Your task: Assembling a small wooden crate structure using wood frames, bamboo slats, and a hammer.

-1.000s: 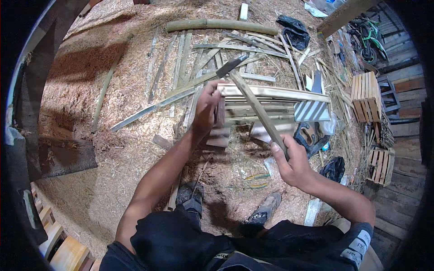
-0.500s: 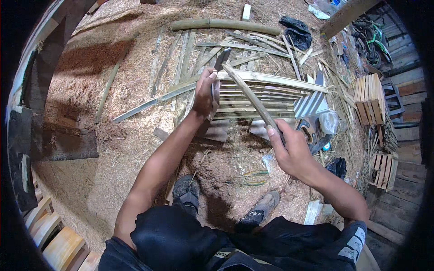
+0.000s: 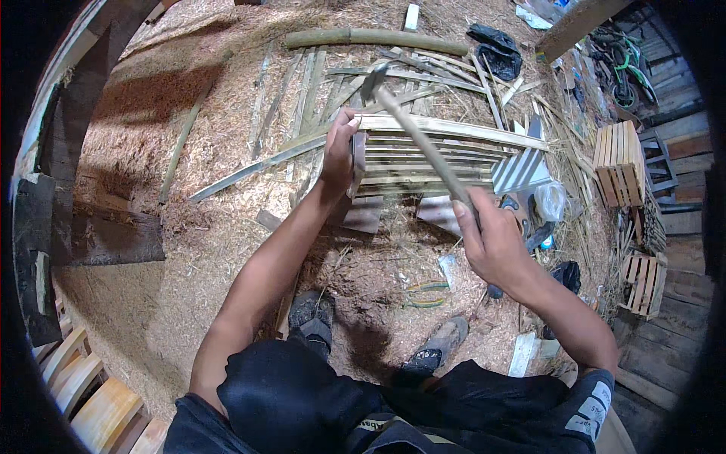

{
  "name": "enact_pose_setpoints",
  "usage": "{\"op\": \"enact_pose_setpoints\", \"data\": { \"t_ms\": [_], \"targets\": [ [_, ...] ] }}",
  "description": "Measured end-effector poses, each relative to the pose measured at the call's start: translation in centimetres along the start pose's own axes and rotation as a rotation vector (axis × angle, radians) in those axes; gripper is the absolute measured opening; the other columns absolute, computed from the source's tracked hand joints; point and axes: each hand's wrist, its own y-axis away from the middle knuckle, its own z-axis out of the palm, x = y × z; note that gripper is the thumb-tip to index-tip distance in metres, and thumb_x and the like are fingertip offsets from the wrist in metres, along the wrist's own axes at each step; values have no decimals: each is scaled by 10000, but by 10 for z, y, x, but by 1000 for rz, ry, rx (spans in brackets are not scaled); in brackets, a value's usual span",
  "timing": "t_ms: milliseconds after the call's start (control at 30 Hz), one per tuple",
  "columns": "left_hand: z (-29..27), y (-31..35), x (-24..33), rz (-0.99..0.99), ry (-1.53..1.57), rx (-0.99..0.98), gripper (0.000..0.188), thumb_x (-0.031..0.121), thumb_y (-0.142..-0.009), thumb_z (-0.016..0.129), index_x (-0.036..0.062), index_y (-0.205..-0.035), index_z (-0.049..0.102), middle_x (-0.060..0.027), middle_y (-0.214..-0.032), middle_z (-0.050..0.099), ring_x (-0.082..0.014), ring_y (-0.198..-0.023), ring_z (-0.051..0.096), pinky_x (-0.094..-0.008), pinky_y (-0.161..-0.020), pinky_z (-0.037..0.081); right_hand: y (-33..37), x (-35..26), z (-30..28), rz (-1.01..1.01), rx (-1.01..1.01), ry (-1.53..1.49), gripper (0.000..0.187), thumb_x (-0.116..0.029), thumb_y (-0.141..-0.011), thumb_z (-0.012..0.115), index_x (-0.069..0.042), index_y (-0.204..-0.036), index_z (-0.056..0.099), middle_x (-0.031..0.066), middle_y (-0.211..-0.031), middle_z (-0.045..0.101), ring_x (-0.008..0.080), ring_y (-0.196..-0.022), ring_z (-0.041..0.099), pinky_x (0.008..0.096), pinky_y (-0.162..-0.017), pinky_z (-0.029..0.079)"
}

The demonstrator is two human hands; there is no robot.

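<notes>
**A hammer slants above the left end of a slatted wooden crate**

A person looks down at a floor strewn with wood shavings. The crate lies ahead of the body, its long axis running left to right and its slats roughly parallel. The left hand is at the crate's left end, its grip narrow, fingers curled on the dark end board near the far corner. The right hand is on the near side of the crate, toward its right end, its grip wrapped firmly around the hammer's wooden handle. From there the handle slants away and to the left, crossing over the slats. The hammer head appears just beyond the far left corner, near the left fingertips and apart from them; its exact height above the crate is unclear. So the left hand is nearer that corner, while the right hand is well apart from it. Farther off, a bamboo pole lies crosswise beyond scattered strips.
</notes>
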Motion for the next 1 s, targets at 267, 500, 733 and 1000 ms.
{"op": "enact_pose_setpoints", "data": {
  "t_ms": [267,500,733,1000],
  "targets": [
    [5,-1,16,-72,-106,-65,306,217,-978,369,33,-1191,491,-136,-1087,605,-194,-997,615,-334,-870,523,-43,-8,-17,192,52,-481,296,-277,-1056,444,-3,-1041,554,37,-677,537,161,-572,580,382,-492,436],
    [17,2,58,-210,-573,-65,515,130,-932,392,62,-1442,396,-156,-1368,491,-240,-1287,473,-333,-1090,382,-99,-25,12,16,138,-468,300,-255,-1057,430,9,-1066,571,54,-717,568,162,-615,515,342,-599,442],
    [27,4,38,-198,-726,52,805,-94,-767,543,89,-1519,321,-131,-1345,535,-208,-1230,518,-310,-1021,424,-44,-5,30,137,177,-534,294,-277,-1007,517,9,-1056,565,199,-775,612,328,-726,600,429,-663,463],
    [60,30,18,-55,-859,578,661,38,-804,680,128,-1438,511,-127,-1043,715,-125,-871,661,-261,-772,498,7,12,54,50,175,-532,310,-188,-975,526,19,-1206,521,258,-863,650,439,-805,649,465,-712,491]
  ]
}}
